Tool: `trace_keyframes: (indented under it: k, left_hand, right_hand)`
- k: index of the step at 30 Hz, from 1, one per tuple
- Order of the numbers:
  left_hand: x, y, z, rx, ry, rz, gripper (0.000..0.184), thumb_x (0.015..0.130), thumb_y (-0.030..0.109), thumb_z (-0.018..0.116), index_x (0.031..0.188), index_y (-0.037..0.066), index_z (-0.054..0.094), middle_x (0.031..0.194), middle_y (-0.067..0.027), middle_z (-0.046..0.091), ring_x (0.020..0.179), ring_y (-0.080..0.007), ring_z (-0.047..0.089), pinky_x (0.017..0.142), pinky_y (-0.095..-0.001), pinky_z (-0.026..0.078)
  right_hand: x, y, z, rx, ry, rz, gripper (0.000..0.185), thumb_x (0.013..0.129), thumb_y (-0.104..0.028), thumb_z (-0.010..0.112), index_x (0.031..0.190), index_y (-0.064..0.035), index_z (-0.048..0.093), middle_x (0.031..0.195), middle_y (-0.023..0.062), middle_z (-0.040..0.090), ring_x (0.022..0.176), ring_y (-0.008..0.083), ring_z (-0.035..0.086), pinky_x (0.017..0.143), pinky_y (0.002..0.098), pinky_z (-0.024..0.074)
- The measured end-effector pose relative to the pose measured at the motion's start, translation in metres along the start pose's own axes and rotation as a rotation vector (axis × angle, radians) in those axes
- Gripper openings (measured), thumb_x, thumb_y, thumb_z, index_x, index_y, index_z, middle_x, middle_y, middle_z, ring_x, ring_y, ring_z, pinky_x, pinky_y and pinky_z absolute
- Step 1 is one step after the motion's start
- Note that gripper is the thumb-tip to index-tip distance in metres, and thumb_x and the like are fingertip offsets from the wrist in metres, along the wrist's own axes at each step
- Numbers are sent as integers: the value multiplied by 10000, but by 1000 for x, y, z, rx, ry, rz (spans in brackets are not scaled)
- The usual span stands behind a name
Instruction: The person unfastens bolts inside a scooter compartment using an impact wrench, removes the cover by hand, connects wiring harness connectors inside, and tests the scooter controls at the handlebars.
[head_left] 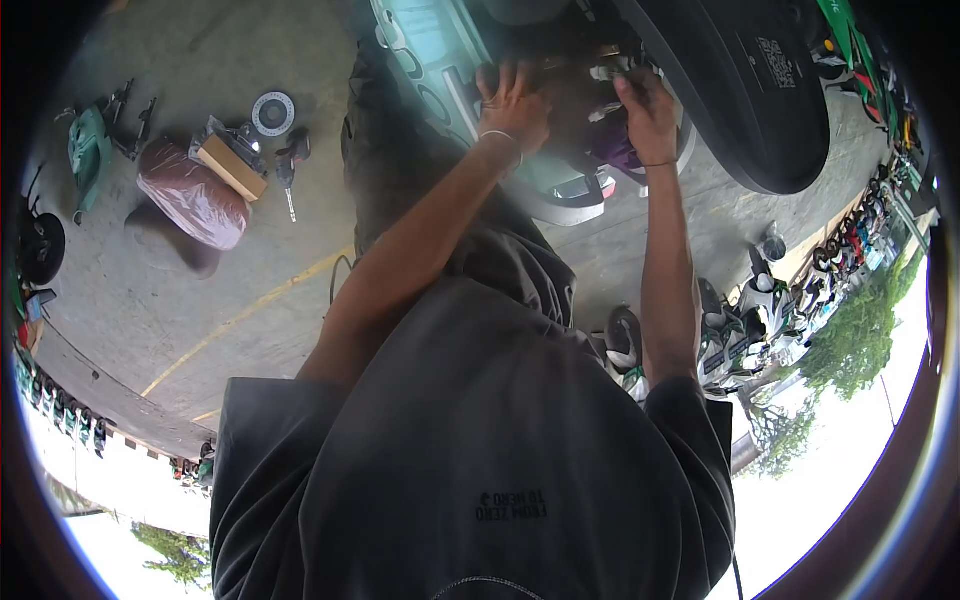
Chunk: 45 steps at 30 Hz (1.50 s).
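Observation:
My left hand (516, 108) lies with its fingers spread over the open middle of a pale green scooter (425, 75), near the body panel's edge. A light band is round that wrist. My right hand (651, 118) is curled at the other side of the opening, under the black seat (755, 110). A dark purple, cloth-like piece (617, 150) shows against its palm. Just by the right thumb are whitish fittings (604, 73), too blurred to name. The inside of the opening is dark and hazy, and the left fingertips are partly lost in it.
On the concrete floor to the left lie a power drill (291, 165), a round dial-like disc (273, 114), a cardboard box (232, 168), a plastic-wrapped bundle (193, 192) and a green panel (89, 150). Rows of scooters (760, 300) stand to the right.

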<state>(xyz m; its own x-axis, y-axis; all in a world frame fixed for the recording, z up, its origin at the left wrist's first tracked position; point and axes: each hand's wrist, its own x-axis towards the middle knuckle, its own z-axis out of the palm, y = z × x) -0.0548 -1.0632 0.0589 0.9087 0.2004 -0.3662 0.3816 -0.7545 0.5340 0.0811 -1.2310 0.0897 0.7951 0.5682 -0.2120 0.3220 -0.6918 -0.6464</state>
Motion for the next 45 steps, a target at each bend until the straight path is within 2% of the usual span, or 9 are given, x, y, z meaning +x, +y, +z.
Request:
trace_keyframes:
  k: [8,11,14,17,20,22,28,31,45]
  left_hand:
    - [0,-1,-17,-313,437,125,540,749,299,805,1206,122,580,1197,-89,530,1187,-324,479,1000,-541,325]
    - [3,2,-24,-757,264,308,647,717,308,853,1226,27,570,1072,-141,642,1005,-298,651,888,-370,512]
    - [3,12,-25,-1180,-131,236,514,843,208,775,1255,-24,573,1129,-145,670,1039,-161,640,871,-301,514]
    - [7,16,-11,-969,19,303,195,917,157,622,1060,34,673,1025,-73,691,929,-175,670,793,-302,527]
    - [14,8,-12,-1296,-205,28,343,930,208,675,1166,-38,643,978,-76,695,891,-112,632,794,-256,501]
    - [7,22,-29,-1459,-274,-113,330,944,207,646,1181,-21,634,1016,-71,674,881,-129,616,797,-282,488]
    - [17,11,-27,-1703,-556,8,249,973,147,577,1179,12,613,1069,-60,641,894,-162,582,808,-315,468]
    - [17,5,-25,-1754,-620,-61,249,973,150,582,1187,24,611,1066,-71,644,869,-154,578,816,-320,476]
    - [-2,16,-45,-1552,-566,-32,366,984,187,570,1305,15,532,1089,-119,666,868,-200,664,817,-353,536]
  right_hand:
    - [-18,27,-37,-346,14,-239,343,904,-305,693,1110,-31,694,1082,68,709,984,182,643,874,326,485]
    - [-30,-28,-24,381,-88,310,261,908,-219,664,1073,-20,703,1055,70,695,967,127,619,853,282,474]
    - [-34,-27,-21,326,-95,212,270,919,-234,653,1055,-6,700,984,53,669,912,122,590,855,269,448]
    - [-39,-27,-20,325,-65,231,261,922,-253,672,1083,-53,713,1021,100,659,941,187,629,867,292,481]
    - [-42,-28,-14,327,-7,216,222,895,-220,702,1071,-86,716,1046,80,663,922,212,653,848,318,507]
    - [-45,-33,-16,681,-38,125,287,911,-2,619,1198,-3,606,1135,98,628,1089,194,613,943,317,490]
    - [-56,-29,-6,600,175,-10,276,885,-41,692,1156,-28,638,1166,93,637,1033,182,645,866,300,533]
    - [-53,-36,-14,248,267,-40,149,875,-127,712,1004,-54,711,988,109,693,902,252,683,775,323,538]
    - [-60,-27,-17,127,212,-215,160,860,-88,670,1001,-99,744,1025,87,709,978,289,652,900,391,506]
